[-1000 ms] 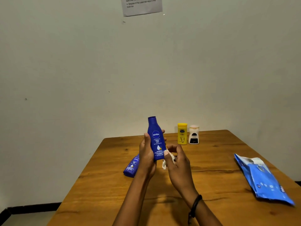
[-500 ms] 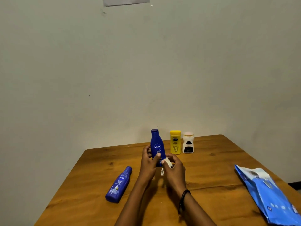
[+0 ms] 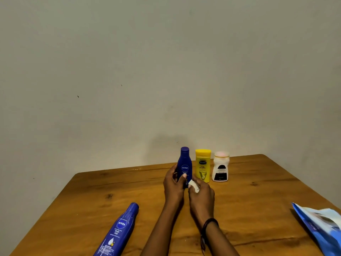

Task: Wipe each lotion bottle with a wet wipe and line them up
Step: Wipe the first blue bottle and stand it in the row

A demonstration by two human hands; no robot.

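My left hand [image 3: 173, 185] grips a small dark blue lotion bottle [image 3: 184, 163], upright at the far side of the wooden table [image 3: 258, 200], just left of a yellow bottle [image 3: 203, 164] and a white bottle [image 3: 220, 169]. The three stand side by side near the wall. My right hand [image 3: 201, 194] holds a crumpled white wet wipe [image 3: 193, 185] against the blue bottle's lower right side. A larger blue lotion bottle [image 3: 118, 231] lies on its side at the near left, cap pointing away from me.
A blue pack of wet wipes [image 3: 321, 230] lies at the table's near right edge. A plain wall rises right behind the row of bottles. The table's far corners are rounded.
My left hand has carried the small blue bottle away from me and down, next to the yellow bottle. The right hand followed with the wipe. The camera tilted down.
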